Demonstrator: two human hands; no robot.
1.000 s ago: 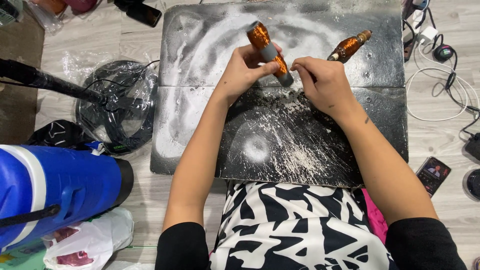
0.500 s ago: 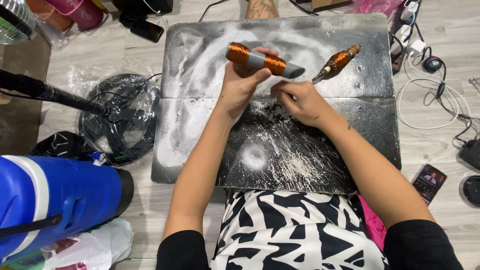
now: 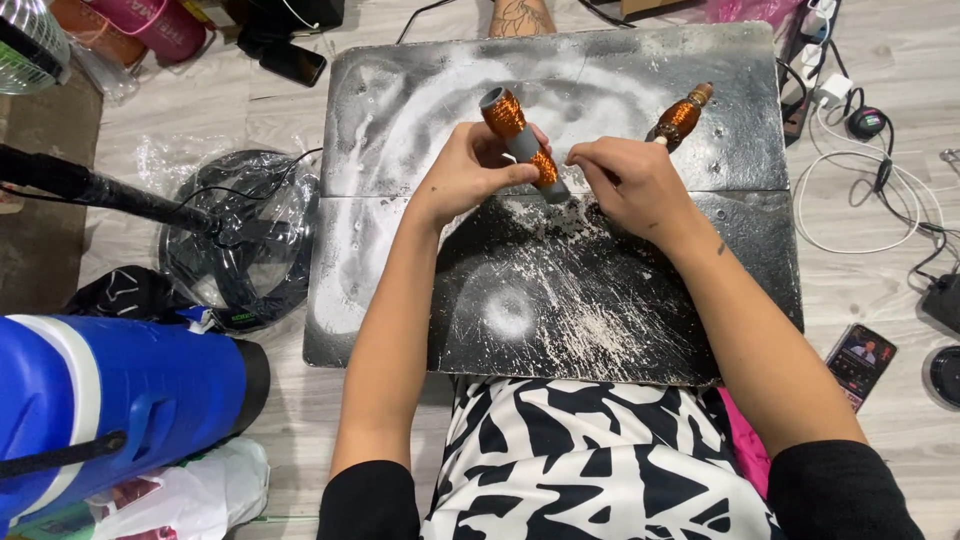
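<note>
My left hand (image 3: 468,172) is closed around a grey rod (image 3: 520,142) wound with bands of orange wire. I hold it tilted over the far half of the black board (image 3: 400,100), its open top end pointing away from me and to the left, its lower end just above the board's middle seam. My right hand (image 3: 628,180) sits just right of the rod's lower end, fingers curled and pinched together at that tip; whether they grip anything of their own I cannot tell.

A second wound piece (image 3: 680,117) stands tilted on the board just beyond my right hand, touching or nearly touching my knuckles. The board is smeared with white powder (image 3: 590,320), thickest on the near half.

Off the board's left edge lies a round black fan base (image 3: 240,240) wrapped in plastic, with a dark pole (image 3: 90,185) running left from it. Nearer me on that side is a blue cooler (image 3: 120,400). Right of the board are white cables (image 3: 860,200) and a phone (image 3: 860,360) lying on the floor.
</note>
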